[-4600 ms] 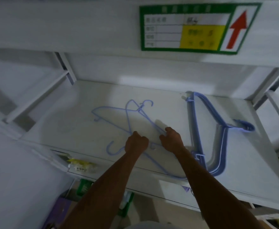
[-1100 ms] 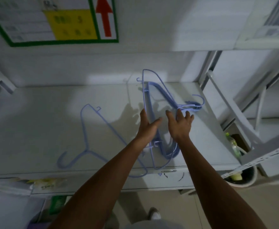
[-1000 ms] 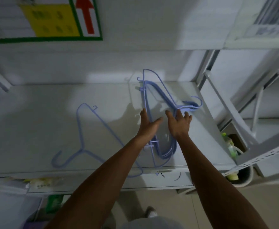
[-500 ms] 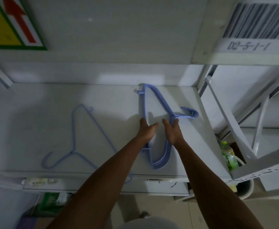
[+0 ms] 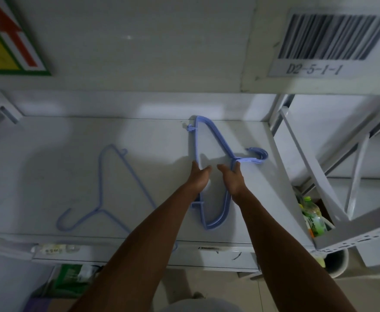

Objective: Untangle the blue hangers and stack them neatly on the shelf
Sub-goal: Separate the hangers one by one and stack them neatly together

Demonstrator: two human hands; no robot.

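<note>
A neat stack of blue hangers (image 5: 216, 140) lies flat on the right part of the white shelf (image 5: 38, 176), hooks (image 5: 259, 155) pointing right. My left hand (image 5: 199, 179) rests with straight fingers along the stack's long straight bar. My right hand (image 5: 231, 180) lies on the sloping arm, fingertips touching the neck just before the hooks. One thin blue hanger (image 5: 104, 183) lies alone on the shelf to the left, its hook (image 5: 64, 221) near the front edge. My left forearm covers that hanger's lower corner.
The upper shelf's edge carries a barcode label "D2-5-1-1" (image 5: 319, 68) and a green sign with a red arrow (image 5: 11, 41). White slanted braces (image 5: 306, 167) stand at the right. A bin with a bottle (image 5: 312, 213) sits below right. Boxes lie on the floor at lower left.
Both hands left the tangled hangers at the left and brought one over to the right stack. In the last second the raised hanger sank flat onto the stack under my hands.
</note>
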